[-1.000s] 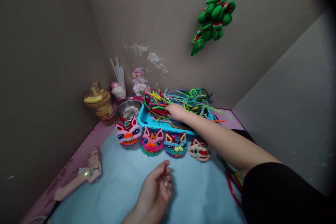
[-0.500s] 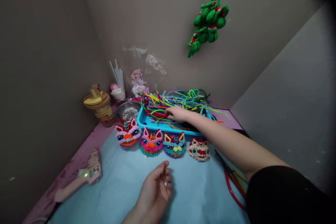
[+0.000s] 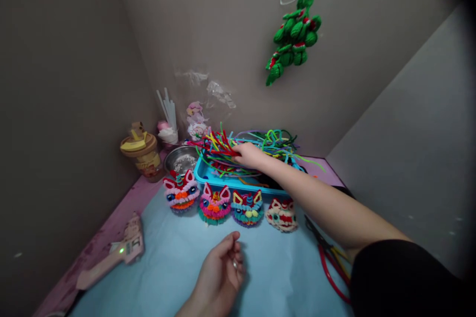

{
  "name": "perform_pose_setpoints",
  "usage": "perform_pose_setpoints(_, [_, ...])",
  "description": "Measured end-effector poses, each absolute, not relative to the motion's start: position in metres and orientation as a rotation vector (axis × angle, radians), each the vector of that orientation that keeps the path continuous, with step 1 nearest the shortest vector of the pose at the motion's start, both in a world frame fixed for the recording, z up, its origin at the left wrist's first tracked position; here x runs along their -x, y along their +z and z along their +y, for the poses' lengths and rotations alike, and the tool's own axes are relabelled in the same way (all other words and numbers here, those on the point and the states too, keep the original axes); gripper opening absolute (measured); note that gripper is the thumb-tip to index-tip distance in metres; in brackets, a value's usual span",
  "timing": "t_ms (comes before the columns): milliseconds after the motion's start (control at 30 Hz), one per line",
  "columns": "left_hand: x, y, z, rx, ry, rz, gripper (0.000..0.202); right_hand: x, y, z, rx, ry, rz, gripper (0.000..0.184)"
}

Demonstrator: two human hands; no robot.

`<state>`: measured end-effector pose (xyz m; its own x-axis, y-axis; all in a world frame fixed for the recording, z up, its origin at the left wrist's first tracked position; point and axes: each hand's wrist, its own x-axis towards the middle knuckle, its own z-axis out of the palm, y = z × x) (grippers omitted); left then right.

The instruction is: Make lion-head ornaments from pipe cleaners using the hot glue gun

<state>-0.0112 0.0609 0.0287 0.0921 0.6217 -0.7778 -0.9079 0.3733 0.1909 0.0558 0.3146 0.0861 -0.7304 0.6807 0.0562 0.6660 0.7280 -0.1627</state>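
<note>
My right hand [image 3: 250, 155] reaches over the blue tray [image 3: 219, 179] and is closed round a bunch of red pipe cleaners [image 3: 223, 146]. Around it lies a tangled heap of pipe cleaners [image 3: 277, 144] in many colours. My left hand [image 3: 222, 267] rests palm-up on the light blue sheet, fingers loosely curled and nothing in them. In front of the tray stand several fuzzy lion heads: a light pink one [image 3: 181, 192], a bright pink one [image 3: 214, 204], a blue one [image 3: 248, 209] and a cream one [image 3: 282, 215].
A pink glue gun [image 3: 115, 255] with a green light lies at left; red- and yellow-handled pliers [image 3: 329, 252] lie under my right arm. Behind are a metal bowl [image 3: 183, 158], a lidded cup [image 3: 143, 153] and white sticks [image 3: 169, 114]. Green ornaments [image 3: 295, 34] hang on the wall.
My right hand has lifted slightly and gathered red pipe cleaners, whose ends now rise above the heap. My left hand stays in place. The view has tilted up slightly.
</note>
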Motion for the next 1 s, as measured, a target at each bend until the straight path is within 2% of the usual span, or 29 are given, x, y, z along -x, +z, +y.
perform_pose_setpoints(200, [0.01,0.024,0.061,0.366,1.183,0.926,0.014,-0.067,0.132,0.313,0.916,0.48,-2.45,0.014])
perform_pose_setpoints(500, [0.013,0.022,0.061,0.319,1.234,0.896,0.013,-0.067,0.197,0.284,0.509,0.939,-1.768,0.022])
perform_pose_setpoints(600, [0.022,0.03,0.065,0.287,1.36,0.917,0.009,-0.08,0.205,0.264,0.48,1.151,-1.593,0.024])
perform_pose_setpoints(767, [0.046,0.049,0.067,-0.216,1.782,1.019,0.008,-0.101,0.172,0.211,0.657,1.702,-1.635,0.028])
perform_pose_setpoints(833, [0.046,0.056,0.064,-0.541,1.674,1.04,0.017,-0.104,0.145,0.184,0.753,1.862,-1.604,0.028])
perform_pose_setpoints(900, [0.038,0.061,0.058,-0.749,1.395,1.008,0.028,-0.105,0.117,0.16,0.809,1.958,-1.566,0.027])
perform_pose_setpoints(1000, [0.021,0.057,0.049,-0.82,1.07,0.976,0.035,-0.108,0.081,0.132,0.858,1.902,-1.529,0.026])
